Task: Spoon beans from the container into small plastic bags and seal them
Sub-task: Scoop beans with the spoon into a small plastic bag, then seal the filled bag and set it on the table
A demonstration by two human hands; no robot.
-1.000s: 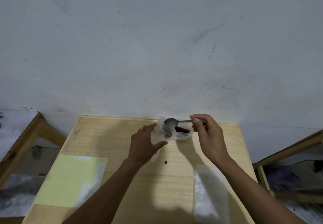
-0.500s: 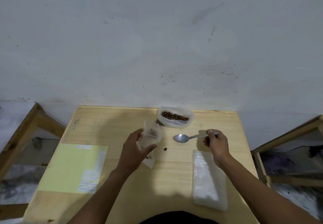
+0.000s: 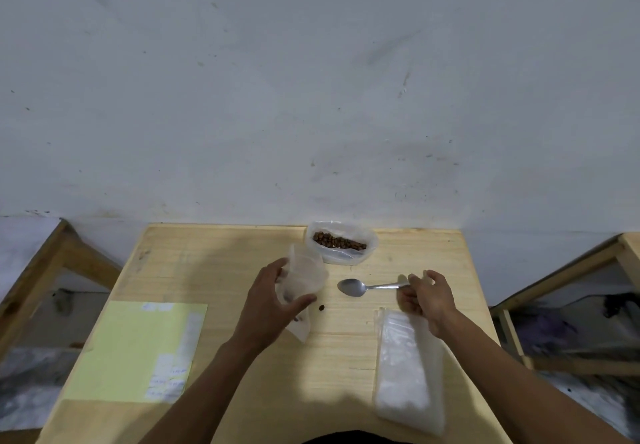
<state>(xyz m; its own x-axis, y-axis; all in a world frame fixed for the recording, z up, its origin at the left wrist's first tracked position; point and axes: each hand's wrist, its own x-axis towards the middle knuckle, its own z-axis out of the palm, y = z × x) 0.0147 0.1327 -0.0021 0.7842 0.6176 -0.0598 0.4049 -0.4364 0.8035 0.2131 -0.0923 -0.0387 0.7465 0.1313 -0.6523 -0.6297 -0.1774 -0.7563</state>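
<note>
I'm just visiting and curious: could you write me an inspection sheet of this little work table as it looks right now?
Surface: wooden table against a grey wall.
Job's things: container of beans at the far edge; small plastic bag held upright; spoon lying on the table, bowl empty; stack of bags near the right edge.
Clutter: one stray bean on the wood; yellow sheet on the left with white labels.
Hands: left hand grips the small plastic bag; right hand is at the spoon's handle end, and whether it still pinches it cannot be told.
Cables: nothing seen.
Surroundings: wooden frames on both sides of the table.
</note>
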